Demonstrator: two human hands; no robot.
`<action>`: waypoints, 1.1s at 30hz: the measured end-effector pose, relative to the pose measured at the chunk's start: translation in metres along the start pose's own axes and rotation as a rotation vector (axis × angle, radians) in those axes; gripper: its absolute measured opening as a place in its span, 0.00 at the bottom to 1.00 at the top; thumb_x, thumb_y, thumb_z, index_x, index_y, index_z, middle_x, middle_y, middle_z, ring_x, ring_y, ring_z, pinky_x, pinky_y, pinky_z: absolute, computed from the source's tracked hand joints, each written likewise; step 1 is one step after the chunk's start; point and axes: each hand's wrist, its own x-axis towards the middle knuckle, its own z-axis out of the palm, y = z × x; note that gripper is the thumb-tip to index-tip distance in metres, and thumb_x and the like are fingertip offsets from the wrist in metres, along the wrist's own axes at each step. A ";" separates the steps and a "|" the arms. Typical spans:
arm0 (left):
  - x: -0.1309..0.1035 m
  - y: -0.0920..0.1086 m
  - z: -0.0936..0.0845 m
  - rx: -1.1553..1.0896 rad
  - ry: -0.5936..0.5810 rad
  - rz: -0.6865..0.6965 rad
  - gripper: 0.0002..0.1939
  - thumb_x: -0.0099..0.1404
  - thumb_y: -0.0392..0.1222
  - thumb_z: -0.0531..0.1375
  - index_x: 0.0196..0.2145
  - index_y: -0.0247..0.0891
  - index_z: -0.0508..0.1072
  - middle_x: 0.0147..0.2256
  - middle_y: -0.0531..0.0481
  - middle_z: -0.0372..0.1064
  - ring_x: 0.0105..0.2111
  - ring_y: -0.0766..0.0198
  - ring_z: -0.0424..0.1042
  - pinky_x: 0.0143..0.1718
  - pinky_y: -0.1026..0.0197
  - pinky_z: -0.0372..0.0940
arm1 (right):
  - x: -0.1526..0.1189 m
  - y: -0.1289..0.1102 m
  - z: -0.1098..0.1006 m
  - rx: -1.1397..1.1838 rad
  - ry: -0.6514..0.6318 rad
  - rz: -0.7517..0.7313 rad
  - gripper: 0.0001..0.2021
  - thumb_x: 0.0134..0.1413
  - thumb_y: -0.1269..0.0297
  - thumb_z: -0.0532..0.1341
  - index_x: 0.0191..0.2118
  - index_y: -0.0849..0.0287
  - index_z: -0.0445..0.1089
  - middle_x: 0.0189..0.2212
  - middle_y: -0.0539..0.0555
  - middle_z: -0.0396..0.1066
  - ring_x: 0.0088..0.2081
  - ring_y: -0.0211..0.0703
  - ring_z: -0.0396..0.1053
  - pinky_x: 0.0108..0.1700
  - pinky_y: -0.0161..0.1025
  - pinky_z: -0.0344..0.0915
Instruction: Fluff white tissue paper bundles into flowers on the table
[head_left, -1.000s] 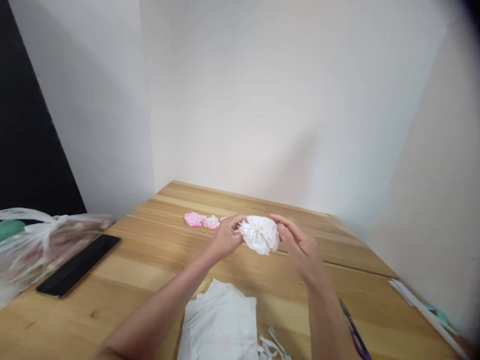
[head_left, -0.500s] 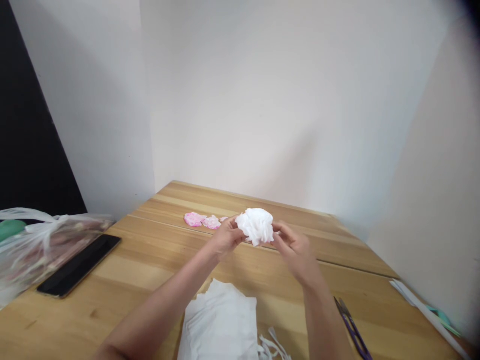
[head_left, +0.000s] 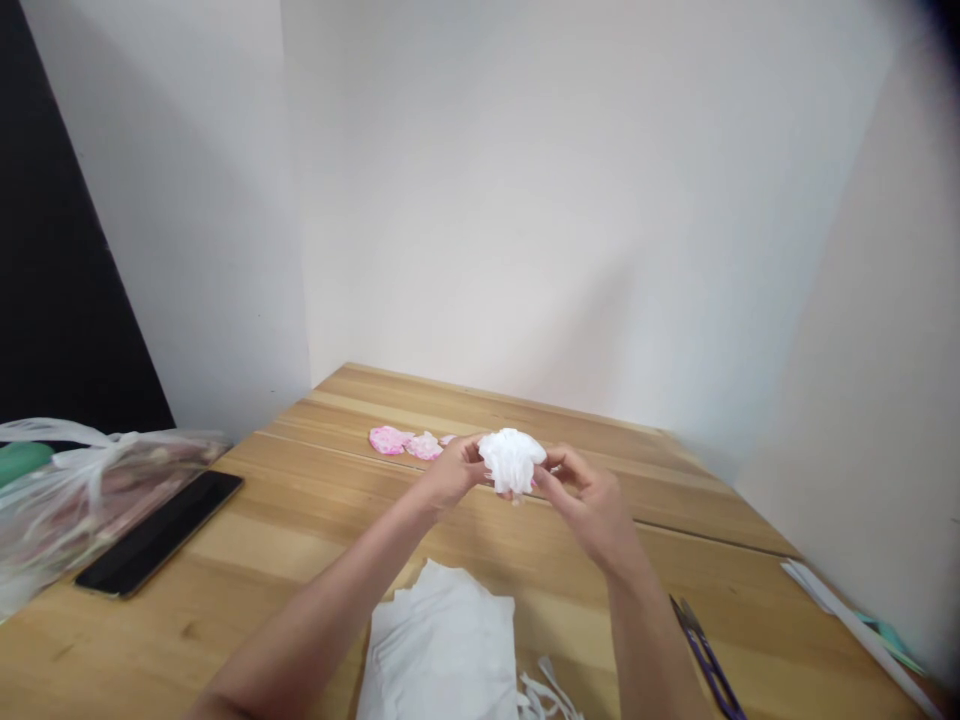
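Note:
A ruffled white tissue-like flower (head_left: 513, 460) is held up above the table between both hands. My left hand (head_left: 454, 474) pinches its left side, fingers partly behind it. My right hand (head_left: 589, 497) has its thumb and fingertips closed on the lower right side. Pink-and-white crumpled pieces (head_left: 388, 440) lie on the table behind my left hand. Nearer me, between the forearms, is a stack of white sheets (head_left: 446, 645), with thin white strips (head_left: 549, 692) to its right.
Scissors with purple handles (head_left: 707, 655) lie right of my right forearm. A black phone (head_left: 161, 533) is at the left, beside a tied plastic bag (head_left: 90, 490). White strips and green pieces (head_left: 855, 625) lie along the wooden table's (head_left: 300, 540) right edge.
The white flower has tipped and lowered slightly, showing more of its gathered underside. My right fingertips have shifted a little left along it.

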 end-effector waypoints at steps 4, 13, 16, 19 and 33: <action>0.000 0.006 0.003 0.038 0.223 0.081 0.21 0.48 0.41 0.67 0.40 0.36 0.70 0.31 0.51 0.73 0.27 0.68 0.70 0.28 0.67 0.63 | 0.000 0.003 0.000 0.029 0.050 0.056 0.11 0.55 0.56 0.58 0.33 0.57 0.71 0.29 0.51 0.73 0.30 0.39 0.70 0.33 0.33 0.65; -0.006 0.011 0.006 0.175 0.232 0.143 0.13 0.54 0.46 0.64 0.28 0.34 0.68 0.23 0.53 0.68 0.24 0.69 0.67 0.29 0.66 0.63 | 0.002 0.018 -0.001 0.149 0.198 0.126 0.14 0.53 0.52 0.60 0.36 0.58 0.71 0.29 0.52 0.73 0.29 0.39 0.70 0.32 0.34 0.65; -0.004 0.011 0.005 0.168 0.182 0.144 0.12 0.51 0.44 0.66 0.29 0.34 0.69 0.26 0.52 0.70 0.26 0.68 0.69 0.30 0.65 0.64 | 0.004 0.015 0.001 0.131 0.171 0.114 0.13 0.53 0.54 0.59 0.34 0.58 0.71 0.28 0.52 0.73 0.29 0.39 0.71 0.32 0.33 0.65; -0.002 0.011 0.002 0.179 0.140 0.165 0.12 0.52 0.43 0.65 0.33 0.34 0.71 0.30 0.49 0.72 0.29 0.66 0.70 0.32 0.65 0.64 | 0.005 0.012 0.003 0.110 0.140 0.108 0.11 0.53 0.56 0.59 0.33 0.58 0.71 0.27 0.51 0.73 0.29 0.39 0.71 0.32 0.33 0.66; -0.008 0.038 0.007 0.709 0.215 0.329 0.08 0.58 0.33 0.57 0.34 0.35 0.75 0.30 0.50 0.71 0.31 0.66 0.67 0.34 0.66 0.61 | 0.008 0.004 -0.009 -0.191 0.131 -0.218 0.09 0.60 0.63 0.55 0.31 0.56 0.70 0.27 0.49 0.71 0.30 0.38 0.68 0.33 0.33 0.61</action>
